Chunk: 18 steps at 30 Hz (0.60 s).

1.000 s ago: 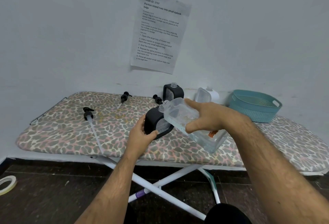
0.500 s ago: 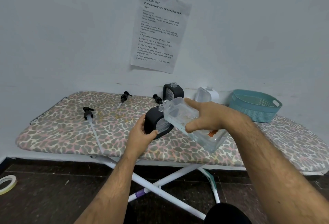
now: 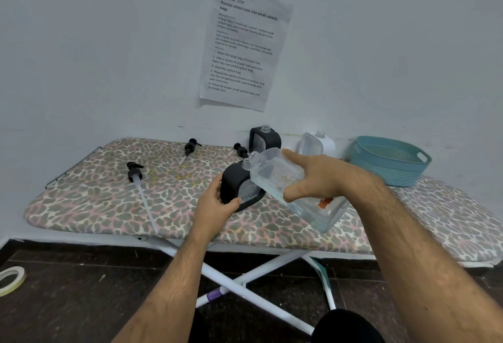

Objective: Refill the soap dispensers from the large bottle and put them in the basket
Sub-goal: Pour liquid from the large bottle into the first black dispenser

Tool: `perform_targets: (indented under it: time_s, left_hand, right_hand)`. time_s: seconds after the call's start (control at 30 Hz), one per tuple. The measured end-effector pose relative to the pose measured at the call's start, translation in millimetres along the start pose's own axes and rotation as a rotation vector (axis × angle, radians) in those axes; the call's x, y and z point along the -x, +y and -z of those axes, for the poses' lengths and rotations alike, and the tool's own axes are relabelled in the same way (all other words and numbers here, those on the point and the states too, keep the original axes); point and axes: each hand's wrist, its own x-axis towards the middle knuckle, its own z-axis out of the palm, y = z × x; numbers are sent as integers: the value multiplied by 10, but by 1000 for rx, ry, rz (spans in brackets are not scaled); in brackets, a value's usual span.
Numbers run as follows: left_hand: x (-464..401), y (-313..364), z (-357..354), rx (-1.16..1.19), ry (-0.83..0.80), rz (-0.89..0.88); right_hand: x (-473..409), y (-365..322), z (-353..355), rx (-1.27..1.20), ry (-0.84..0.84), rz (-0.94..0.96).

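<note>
My right hand (image 3: 317, 176) grips the large clear bottle (image 3: 307, 203), tilted down to the left with its mouth against the open neck of a black soap dispenser (image 3: 234, 184). That dispenser is tilted on the ironing board, held by my left hand (image 3: 215, 206) at its lower left side. A second black dispenser (image 3: 264, 139) stands upright at the back, its neck open. A white dispenser (image 3: 315, 145) stands to its right. The teal basket (image 3: 389, 160) sits at the back right.
Three black pump heads lie on the leopard-print ironing board (image 3: 95, 201): one with a long tube (image 3: 134, 171) at the left, one (image 3: 192, 146) behind it, one (image 3: 241, 150) by the rear dispenser. A tape roll (image 3: 11, 278) lies on the dark floor.
</note>
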Motion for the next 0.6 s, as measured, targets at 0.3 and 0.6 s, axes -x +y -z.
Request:
perform_targets:
  time_s: [0.3, 0.6]
  left_hand:
    - [3, 12, 1, 9, -5, 7]
    - [6, 9, 5, 6, -5, 9]
  right_hand:
    - [-7, 8, -12, 5, 3, 6]
    - [-39, 31, -23, 1, 6, 1]
